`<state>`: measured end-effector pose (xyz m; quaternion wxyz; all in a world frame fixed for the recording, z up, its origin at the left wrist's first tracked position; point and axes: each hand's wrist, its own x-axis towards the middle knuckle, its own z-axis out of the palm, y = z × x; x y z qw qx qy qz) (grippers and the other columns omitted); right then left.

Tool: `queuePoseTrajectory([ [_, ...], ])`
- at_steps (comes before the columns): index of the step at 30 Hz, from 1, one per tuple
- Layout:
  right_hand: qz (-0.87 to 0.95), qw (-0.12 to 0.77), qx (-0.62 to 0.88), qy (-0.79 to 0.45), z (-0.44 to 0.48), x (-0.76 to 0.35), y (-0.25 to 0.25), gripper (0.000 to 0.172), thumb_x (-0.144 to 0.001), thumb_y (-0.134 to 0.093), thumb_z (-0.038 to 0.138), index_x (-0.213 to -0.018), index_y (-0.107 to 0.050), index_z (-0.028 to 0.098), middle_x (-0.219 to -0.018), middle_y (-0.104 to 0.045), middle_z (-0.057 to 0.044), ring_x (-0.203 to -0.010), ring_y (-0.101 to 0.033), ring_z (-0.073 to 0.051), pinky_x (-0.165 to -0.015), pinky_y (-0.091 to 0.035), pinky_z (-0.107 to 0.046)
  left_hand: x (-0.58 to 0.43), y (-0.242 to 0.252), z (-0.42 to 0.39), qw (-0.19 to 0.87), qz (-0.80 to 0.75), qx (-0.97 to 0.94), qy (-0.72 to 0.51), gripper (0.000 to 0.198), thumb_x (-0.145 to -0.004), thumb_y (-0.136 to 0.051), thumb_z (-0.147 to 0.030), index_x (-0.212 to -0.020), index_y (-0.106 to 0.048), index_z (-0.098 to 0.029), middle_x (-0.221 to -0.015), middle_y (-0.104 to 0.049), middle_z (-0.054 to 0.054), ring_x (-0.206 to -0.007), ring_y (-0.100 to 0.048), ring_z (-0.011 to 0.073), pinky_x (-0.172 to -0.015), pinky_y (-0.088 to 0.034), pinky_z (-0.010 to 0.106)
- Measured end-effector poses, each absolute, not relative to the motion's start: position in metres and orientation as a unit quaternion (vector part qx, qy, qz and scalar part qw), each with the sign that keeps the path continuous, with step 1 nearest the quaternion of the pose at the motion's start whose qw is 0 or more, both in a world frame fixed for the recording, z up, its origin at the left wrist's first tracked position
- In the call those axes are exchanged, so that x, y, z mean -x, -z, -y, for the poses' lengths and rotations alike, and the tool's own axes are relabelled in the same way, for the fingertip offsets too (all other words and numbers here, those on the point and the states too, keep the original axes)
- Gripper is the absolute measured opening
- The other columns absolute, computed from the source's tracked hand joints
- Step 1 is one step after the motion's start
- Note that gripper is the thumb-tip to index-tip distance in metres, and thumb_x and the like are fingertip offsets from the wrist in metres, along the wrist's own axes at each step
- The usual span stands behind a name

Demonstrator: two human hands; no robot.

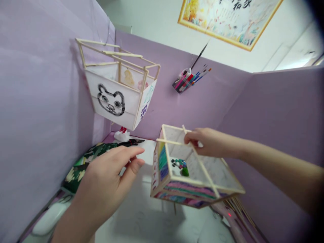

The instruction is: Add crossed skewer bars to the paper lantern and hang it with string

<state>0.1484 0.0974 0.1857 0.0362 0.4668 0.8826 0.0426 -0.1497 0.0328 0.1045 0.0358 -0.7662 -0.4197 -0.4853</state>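
Note:
My right hand (209,141) pinches the crossed wooden sticks on top of a painted paper lantern (187,194) with a wooden-stick frame, which hangs tilted above the white table. Striped pink, green and purple panels form its outer sides. Inside it show coloured dots and a green patch. To its left, my left hand (111,179) is empty, thumb and forefinger a little apart, not touching the lantern. A second lantern (113,98), white with a black bear face, hangs by a thin wire at the upper left.
Black-handled pliers (133,142) lie at the back beside white tissue (122,135). A green patterned cloth (83,165) and a white rounded object (50,217) are at left. At lower right are a glue gun (231,217) and wooden sticks (241,212). A brush holder (183,82) hangs on the purple wall.

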Motion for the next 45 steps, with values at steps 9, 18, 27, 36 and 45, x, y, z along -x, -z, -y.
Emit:
queuePoseTrajectory([
  [9, -0.791, 0.048, -0.590, -0.156, -0.127, -0.216, -0.266, 0.024, -0.072, -0.065, 0.016, -0.095, -0.068, 0.015, -0.072, -0.066, 0.001, -0.061, -0.055, -0.010, -0.060, -0.037, -0.029, 0.158, -0.104, -0.034, 0.044, 0.435, 0.753, 0.491, 0.023, -0.091, -0.052, -0.037, -0.106, -0.066, -0.026, -0.099, -0.072, -0.002, -0.086, -0.068, 0.0157, -0.078, -0.052, 0.026],
  [18, -0.799, 0.102, -0.575, -0.142, -0.131, -0.197, -0.258, 0.026, -0.072, -0.051, 0.009, -0.094, -0.065, 0.013, -0.071, -0.062, 0.000, -0.060, -0.049, -0.008, -0.060, -0.034, -0.024, 0.162, -0.104, -0.038, 0.052, 0.437, 0.750, 0.494, 0.023, -0.090, -0.051, -0.039, -0.104, -0.065, -0.028, -0.097, -0.073, -0.002, -0.084, -0.068, 0.0168, -0.079, -0.051, 0.027],
  [27, -0.861, 0.114, -0.489, -0.079, -0.134, -0.171, -0.245, 0.021, -0.069, -0.056, 0.010, -0.088, -0.059, 0.019, -0.078, -0.062, -0.001, -0.067, -0.054, -0.015, -0.061, -0.037, -0.025, 0.169, -0.108, -0.033, 0.088, 0.432, 0.723, 0.531, 0.022, -0.091, -0.050, -0.036, -0.101, -0.066, -0.024, -0.095, -0.073, 0.000, -0.083, -0.068, 0.0173, -0.079, -0.053, 0.028],
  [36, -0.926, 0.079, -0.364, -0.061, -0.150, -0.131, -0.184, 0.036, -0.067, -0.053, 0.002, -0.097, -0.065, 0.017, -0.085, -0.062, -0.006, -0.075, -0.055, -0.017, -0.068, -0.039, -0.025, 0.176, -0.114, -0.027, 0.116, 0.455, 0.686, 0.556, 0.018, -0.091, -0.050, -0.035, -0.097, -0.065, -0.027, -0.086, -0.071, -0.004, -0.076, -0.067, 0.0134, -0.077, -0.053, 0.024],
  [45, -0.929, 0.075, -0.362, -0.031, -0.169, -0.090, -0.160, 0.038, -0.067, -0.051, 0.004, -0.100, -0.067, 0.017, -0.084, -0.067, -0.005, -0.075, -0.056, -0.017, -0.067, -0.039, -0.026, 0.174, -0.112, -0.030, 0.098, 0.479, 0.682, 0.544, 0.019, -0.091, -0.049, -0.038, -0.094, -0.065, -0.028, -0.084, -0.071, -0.007, -0.073, -0.066, 0.0118, -0.077, -0.052, 0.022],
])
